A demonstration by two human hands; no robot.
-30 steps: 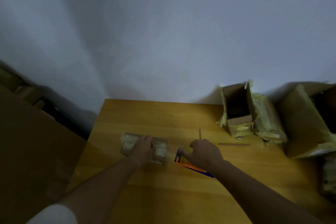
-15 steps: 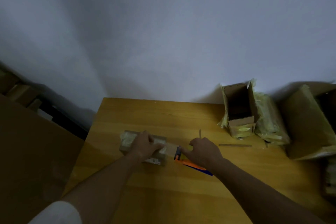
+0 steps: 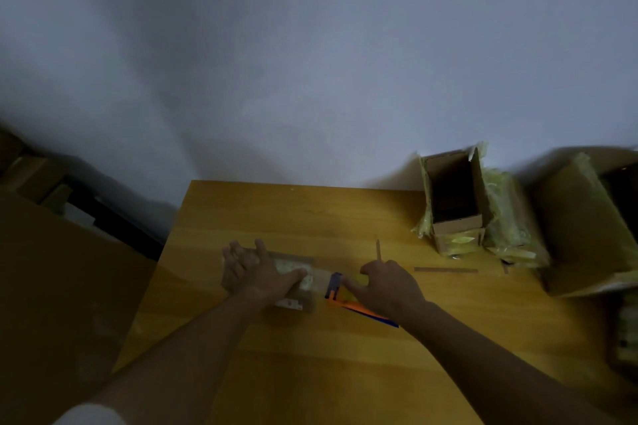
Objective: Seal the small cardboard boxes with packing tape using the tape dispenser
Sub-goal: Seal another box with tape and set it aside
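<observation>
A small cardboard box (image 3: 299,281), covered in shiny tape, lies on the wooden table (image 3: 310,210). My left hand (image 3: 255,269) presses flat on its top with straight, spread fingers. Just right of the box sits the orange and blue tape dispenser (image 3: 345,297). My right hand (image 3: 386,285) grips the dispenser, forefinger stretched toward its dark front end. A short strip of tape (image 3: 322,278) spans from the box to the dispenser. Most of the dispenser is hidden under my right hand.
An open cardboard box (image 3: 452,197) stands at the table's back right on taped boxes (image 3: 511,235). A bigger box (image 3: 583,228) lies further right. Thin strips (image 3: 445,270) lie on the table. Large cardboard (image 3: 51,286) leans left of the table.
My left hand slid left across the box top and its fingers spread flat. The dispenser pulled slightly right, drawing tape off the box's right end.
</observation>
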